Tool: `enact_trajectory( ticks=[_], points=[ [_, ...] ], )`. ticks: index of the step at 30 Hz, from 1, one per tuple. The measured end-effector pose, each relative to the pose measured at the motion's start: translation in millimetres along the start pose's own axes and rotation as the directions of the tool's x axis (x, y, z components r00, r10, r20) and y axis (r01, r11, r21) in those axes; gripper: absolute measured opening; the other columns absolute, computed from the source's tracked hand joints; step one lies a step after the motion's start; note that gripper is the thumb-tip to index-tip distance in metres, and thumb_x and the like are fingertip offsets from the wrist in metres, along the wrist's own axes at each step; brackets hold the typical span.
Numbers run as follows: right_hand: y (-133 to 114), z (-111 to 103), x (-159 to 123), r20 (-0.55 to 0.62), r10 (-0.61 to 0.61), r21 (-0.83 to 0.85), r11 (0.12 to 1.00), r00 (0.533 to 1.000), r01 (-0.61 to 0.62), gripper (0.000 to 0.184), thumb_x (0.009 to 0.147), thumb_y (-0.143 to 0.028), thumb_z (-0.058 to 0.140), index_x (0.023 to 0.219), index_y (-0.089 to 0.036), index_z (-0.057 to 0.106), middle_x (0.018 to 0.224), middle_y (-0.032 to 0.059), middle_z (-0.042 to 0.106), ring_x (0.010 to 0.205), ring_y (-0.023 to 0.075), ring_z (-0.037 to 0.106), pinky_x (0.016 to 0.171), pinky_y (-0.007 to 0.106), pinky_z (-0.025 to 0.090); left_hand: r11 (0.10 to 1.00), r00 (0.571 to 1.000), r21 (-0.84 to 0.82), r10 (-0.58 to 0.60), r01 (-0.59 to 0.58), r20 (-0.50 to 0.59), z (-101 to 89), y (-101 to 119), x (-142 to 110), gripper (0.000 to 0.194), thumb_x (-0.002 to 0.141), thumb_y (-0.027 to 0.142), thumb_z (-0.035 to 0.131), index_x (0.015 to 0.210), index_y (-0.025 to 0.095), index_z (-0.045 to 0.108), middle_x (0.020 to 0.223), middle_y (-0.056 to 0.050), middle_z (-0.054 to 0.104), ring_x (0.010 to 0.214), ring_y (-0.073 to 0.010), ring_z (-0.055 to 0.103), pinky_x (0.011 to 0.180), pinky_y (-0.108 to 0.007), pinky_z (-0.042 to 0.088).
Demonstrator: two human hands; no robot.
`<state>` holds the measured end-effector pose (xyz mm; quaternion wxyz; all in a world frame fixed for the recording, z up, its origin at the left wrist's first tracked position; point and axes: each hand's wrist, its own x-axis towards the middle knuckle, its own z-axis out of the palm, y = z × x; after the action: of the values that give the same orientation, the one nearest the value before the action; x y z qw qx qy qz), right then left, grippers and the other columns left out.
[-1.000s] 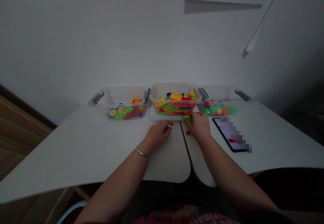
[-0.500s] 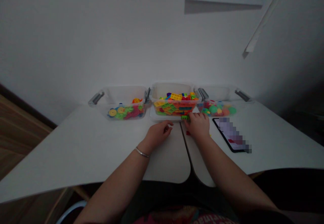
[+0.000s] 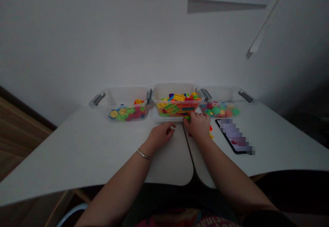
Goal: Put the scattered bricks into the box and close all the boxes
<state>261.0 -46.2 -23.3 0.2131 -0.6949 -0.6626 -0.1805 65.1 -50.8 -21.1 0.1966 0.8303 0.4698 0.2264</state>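
My right hand (image 3: 197, 126) is just in front of the middle box, its fingers closed on a small green building block (image 3: 187, 118) that they mostly cover. Beneath and beside that hand, red and yellow pieces (image 3: 211, 136) peek out on the tabletop, partly hidden. My left hand (image 3: 161, 134) rests on the table with loosely curled fingers, a gap between thumb and forefinger, and nothing in it. Ahead of both hands, the clear middle box (image 3: 174, 103) holds many coloured building blocks, with a yellow block (image 3: 179, 97) on top. A white lid (image 3: 164, 119) lies under it.
A clear box (image 3: 125, 95) with gear-like pieces stands at left, and another (image 3: 221, 95) with round pieces at right. A phone (image 3: 233, 136) lies right of my right hand. A seam (image 3: 189, 151) divides the white tables (image 3: 102, 151). Behind rises a wall (image 3: 115, 42).
My right hand has shifted slightly left, covering more of the green block. More of the red and yellow pieces now shows at its right side. My left hand stays still.
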Motion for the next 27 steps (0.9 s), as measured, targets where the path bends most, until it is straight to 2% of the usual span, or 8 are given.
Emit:
enact_trajectory(
  ticks=[3, 5, 9, 11, 14, 21, 24, 27],
  points=[
    [0, -4, -5, -0.015, -0.058, 0.128, 0.99, 0.998, 0.059, 0.029, 0.088, -0.04, 0.055, 0.102, -0.017, 0.067, 0.091, 0.0112, 0.073, 0.088, 0.0283, 0.064, 0.082, 0.04, 0.04, 0.996, 1.0, -0.087, 0.002, -0.003, -0.003, 1.2, -2, 1, 0.027, 0.091, 0.03, 0.05, 0.113, 0.021, 0.062, 0.08, -0.002, 0.07, 0.071, -0.016, 0.064, 0.069, -0.028, 0.047],
    [-2, -6, -10, -0.053, -0.134, 0.226, 0.964, 0.99, 0.143, 0.027, 0.087, -0.039, 0.058, 0.102, -0.019, 0.068, 0.092, 0.0088, 0.072, 0.088, 0.0258, 0.064, 0.078, 0.036, 0.042, 0.977, 1.0, -0.213, 0.005, -0.006, -0.005, 3.2, -4, 3, 0.028, 0.091, 0.033, 0.05, 0.113, 0.02, 0.061, 0.079, -0.002, 0.069, 0.069, -0.0151, 0.064, 0.067, -0.027, 0.048],
    [-7, -4, -17, -0.202, -0.276, 0.328, 0.885, 0.94, 0.331, 0.022, 0.086, -0.039, 0.064, 0.093, -0.019, 0.068, 0.091, 0.0085, 0.071, 0.087, 0.0228, 0.064, 0.075, 0.032, 0.046, 0.836, 1.0, -0.549, -0.007, 0.005, -0.002, 8.7, -8, 7, 0.035, 0.089, 0.043, 0.054, 0.114, 0.018, 0.057, 0.079, -0.001, 0.066, 0.064, -0.0128, 0.062, 0.061, -0.025, 0.05],
    [-8, -1, -18, -0.258, -0.326, 0.351, 0.846, 0.91, 0.402, 0.019, 0.085, -0.037, 0.065, 0.089, -0.019, 0.067, 0.091, 0.0089, 0.071, 0.086, 0.0224, 0.064, 0.074, 0.032, 0.048, 0.782, 1.0, -0.623, -0.008, 0.002, -0.007, 10.5, -9, 9, 0.037, 0.086, 0.045, 0.059, 0.111, 0.017, 0.056, 0.078, -0.001, 0.065, 0.063, -0.0122, 0.062, 0.06, -0.025, 0.05],
    [-7, 4, -18, -0.282, -0.363, 0.383, 0.806, 0.888, 0.451, 0.015, 0.084, -0.033, 0.067, 0.09, -0.019, 0.066, 0.095, 0.0101, 0.07, 0.089, 0.0239, 0.065, 0.074, 0.034, 0.051, 0.784, 1.0, -0.621, -0.011, 0.0, -0.014, 11.2, -9, 10, 0.035, 0.081, 0.041, 0.066, 0.106, 0.017, 0.058, 0.082, -0.002, 0.066, 0.067, -0.0131, 0.063, 0.063, -0.026, 0.052],
    [-5, 6, -17, -0.269, -0.362, 0.536, 0.714, 0.893, 0.451, 0.01, 0.085, -0.023, 0.062, 0.094, -0.02, 0.066, 0.104, 0.0108, 0.068, 0.098, 0.0242, 0.065, 0.083, 0.038, 0.055, 0.795, 0.998, -0.607, -0.052, 0.015, -0.044, 13.0, -11, 11, 0.029, 0.081, 0.027, 0.065, 0.107, 0.016, 0.063, 0.087, -0.005, 0.072, 0.076, -0.0164, 0.068, 0.071, -0.03, 0.056],
    [-5, 5, -17, -0.27, -0.347, 0.583, 0.683, 0.898, 0.44, 0.011, 0.085, -0.018, 0.057, 0.091, -0.021, 0.066, 0.104, 0.0099, 0.068, 0.1, 0.0227, 0.064, 0.087, 0.038, 0.054, 0.845, 0.992, -0.534, -0.089, 0.028, -0.09, 13.2, -12, 13, 0.027, 0.079, 0.023, 0.066, 0.106, 0.016, 0.065, 0.09, -0.005, 0.073, 0.079, -0.0166, 0.07, 0.074, -0.03, 0.056],
    [-6, 7, -18, -0.223, -0.297, 0.687, 0.627, 0.928, 0.366, 0.01, 0.085, -0.019, 0.055, 0.089, -0.023, 0.063, 0.103, 0.009, 0.068, 0.096, 0.0221, 0.065, 0.083, 0.039, 0.055, 0.901, 0.984, -0.43, -0.12, 0.053, -0.132, 11.4, -12, 14, 0.024, 0.079, 0.022, 0.066, 0.102, 0.017, 0.066, 0.089, -0.004, 0.074, 0.078, -0.0161, 0.07, 0.074, -0.029, 0.056]
  ],
)
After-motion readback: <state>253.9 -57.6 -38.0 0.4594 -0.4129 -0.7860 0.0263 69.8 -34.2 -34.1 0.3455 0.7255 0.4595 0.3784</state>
